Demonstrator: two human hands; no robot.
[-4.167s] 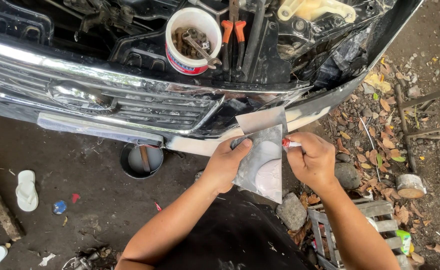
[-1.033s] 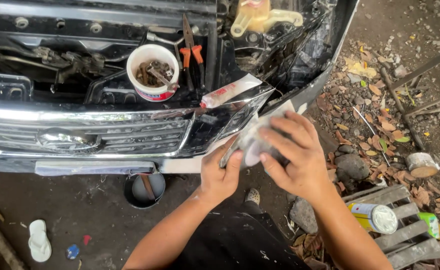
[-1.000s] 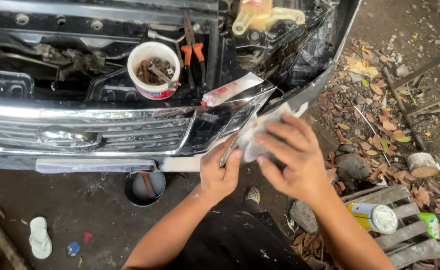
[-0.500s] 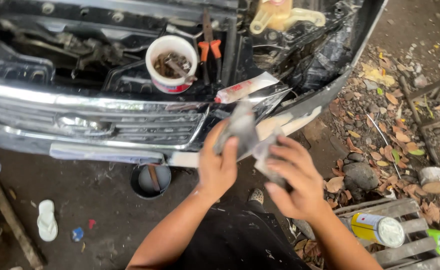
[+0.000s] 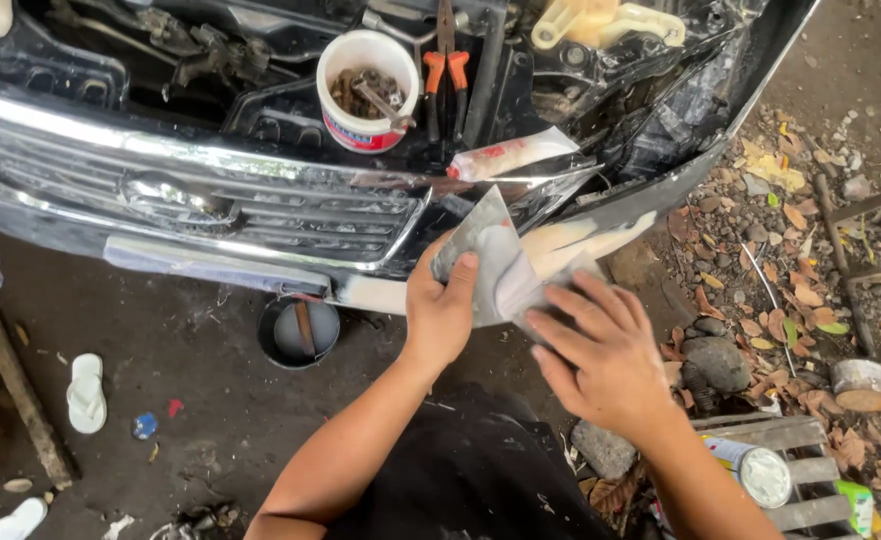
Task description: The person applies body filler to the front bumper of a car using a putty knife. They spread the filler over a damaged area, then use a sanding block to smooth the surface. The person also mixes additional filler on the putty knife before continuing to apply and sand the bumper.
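Metal sheet [image 5: 490, 262], grey and smeared with pale filler, sits between both hands, just below the car bumper [image 5: 600, 225]. Left hand [image 5: 442, 310] grips its edge, thumb on top. Right hand [image 5: 600, 350] lies spread-fingered on a second grey piece, grip unclear.

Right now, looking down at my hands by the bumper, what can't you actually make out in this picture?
- Head view: the second spreader under the right hand; fingers cover nearly all of it.
- What lies on the metal sheet held by the left hand: a pale smear, blurred.
- Contents of the white tub: a dark tangle, too small to sort.
- The can on the wooden pallet: partly behind the right forearm.
- The dark bucket: partly tucked under the bumper.
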